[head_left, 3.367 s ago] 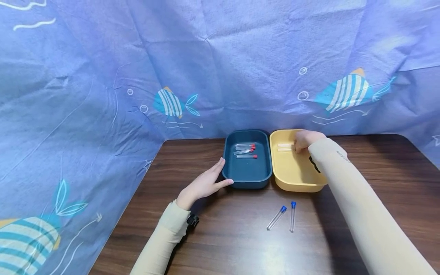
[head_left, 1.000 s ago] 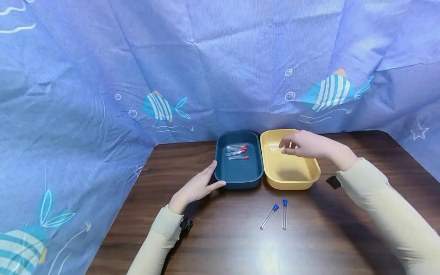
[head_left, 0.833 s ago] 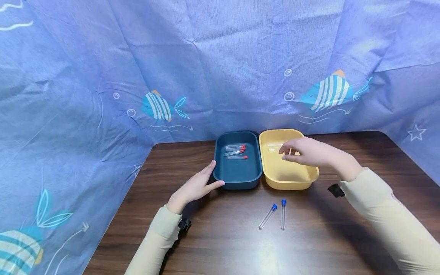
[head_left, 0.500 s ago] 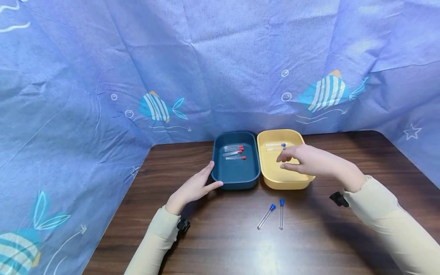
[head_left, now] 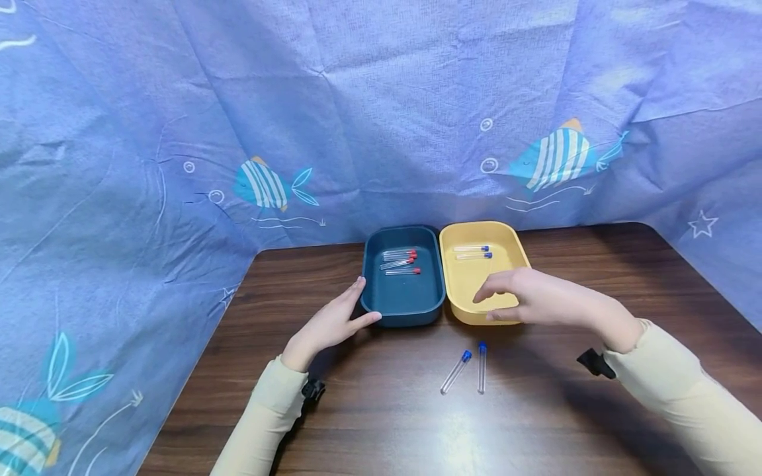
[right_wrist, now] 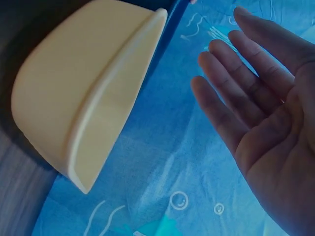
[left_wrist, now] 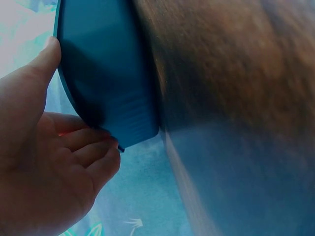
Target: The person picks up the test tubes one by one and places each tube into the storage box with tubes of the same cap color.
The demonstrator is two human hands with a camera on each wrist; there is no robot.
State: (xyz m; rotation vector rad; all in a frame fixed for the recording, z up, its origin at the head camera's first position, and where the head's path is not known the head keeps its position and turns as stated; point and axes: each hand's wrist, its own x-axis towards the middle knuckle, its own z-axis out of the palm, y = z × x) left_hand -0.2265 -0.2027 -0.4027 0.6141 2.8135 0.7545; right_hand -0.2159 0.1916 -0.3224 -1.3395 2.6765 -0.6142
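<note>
My left hand (head_left: pixel 327 327) rests with extended fingers against the left side and front corner of a dark blue bin (head_left: pixel 411 301); the left wrist view has its thumb and fingertips at the rim. Inside lie several clear test tubes with red caps (head_left: pixel 401 262). Over the front right of a yellow bin (head_left: pixel 461 291) my right hand (head_left: pixel 526 296) hovers, fingers spread and holding nothing. Two blue-capped test tubes (head_left: pixel 473 256) lie side by side toward the back of the yellow bin. Two more, a slanted test tube (head_left: pixel 455 375) and a straighter test tube (head_left: pixel 481 371), lie on the table in front.
The bins stand side by side at the back edge of a dark wooden table (head_left: pixel 381 410). Behind and to the left hangs a blue cloth (head_left: pixel 405 132) printed with striped fish. Each wrist carries a small black camera mount (head_left: pixel 312 390).
My right hand has let go of a blue-capped test tube in the yellow bin, then drawn up and back toward me. My left hand has stayed at the blue bin. The head view has shifted slightly.
</note>
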